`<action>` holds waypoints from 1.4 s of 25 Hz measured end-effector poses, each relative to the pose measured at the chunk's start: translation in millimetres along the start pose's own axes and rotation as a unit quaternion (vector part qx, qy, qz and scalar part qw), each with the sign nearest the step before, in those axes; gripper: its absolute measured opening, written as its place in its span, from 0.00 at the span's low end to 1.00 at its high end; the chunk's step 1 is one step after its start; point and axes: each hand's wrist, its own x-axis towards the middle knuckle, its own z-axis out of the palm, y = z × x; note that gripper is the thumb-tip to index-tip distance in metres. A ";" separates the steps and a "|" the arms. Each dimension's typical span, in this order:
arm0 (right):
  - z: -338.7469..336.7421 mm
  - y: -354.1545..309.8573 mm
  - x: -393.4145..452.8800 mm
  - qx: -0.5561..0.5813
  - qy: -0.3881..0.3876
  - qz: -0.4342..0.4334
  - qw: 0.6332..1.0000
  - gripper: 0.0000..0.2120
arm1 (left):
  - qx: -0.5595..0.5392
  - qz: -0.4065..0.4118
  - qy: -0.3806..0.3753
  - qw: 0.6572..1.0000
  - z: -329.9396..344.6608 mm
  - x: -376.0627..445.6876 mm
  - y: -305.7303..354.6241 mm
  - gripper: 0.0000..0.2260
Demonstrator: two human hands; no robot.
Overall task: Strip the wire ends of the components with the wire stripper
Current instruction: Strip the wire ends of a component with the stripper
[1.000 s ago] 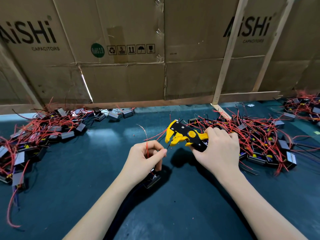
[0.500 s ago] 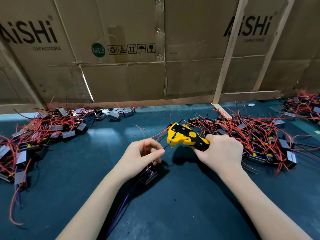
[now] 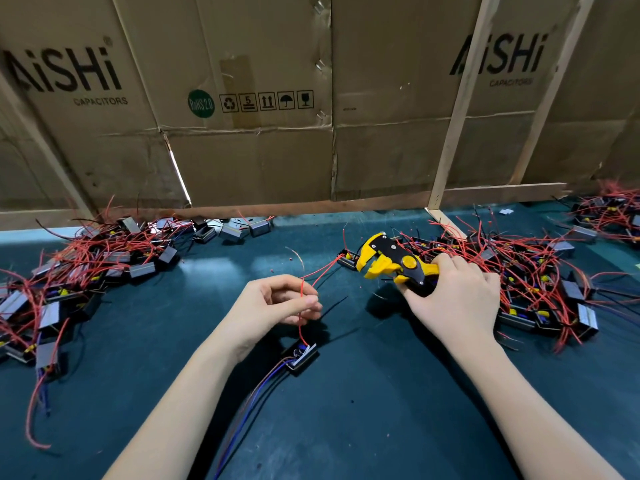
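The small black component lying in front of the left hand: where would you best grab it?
Likely by the long sides of the component, from above: it lies flat on the mat, and wires leave both ends, red wire upward, blue ones down-left.

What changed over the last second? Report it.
The right hand has drawn the wire stripper off to the right, clear of the red wire, and its head has reopened. The left hand still pinches that wire, with the component below on the mat.
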 end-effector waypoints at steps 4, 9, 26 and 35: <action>2.1 -4.6 3.6 0.000 -0.004 -0.003 1.000 0.26 | -0.018 -0.007 -0.029 0.999 -5.4 -1.4 0.3 0.09; 4.0 -17.2 -1.9 -0.012 -0.017 -0.073 0.997 0.28 | 0.087 0.027 -0.038 0.995 5.5 2.1 -6.4 0.11; -2.3 -27.2 -10.3 -0.014 0.012 -0.122 0.992 0.25 | 0.128 0.003 -0.003 0.992 28.7 3.3 -5.7 0.17; -9.9 -28.6 -9.1 -0.019 -0.005 -0.133 0.991 0.24 | 0.130 0.004 -0.010 0.991 28.6 2.6 -4.8 0.18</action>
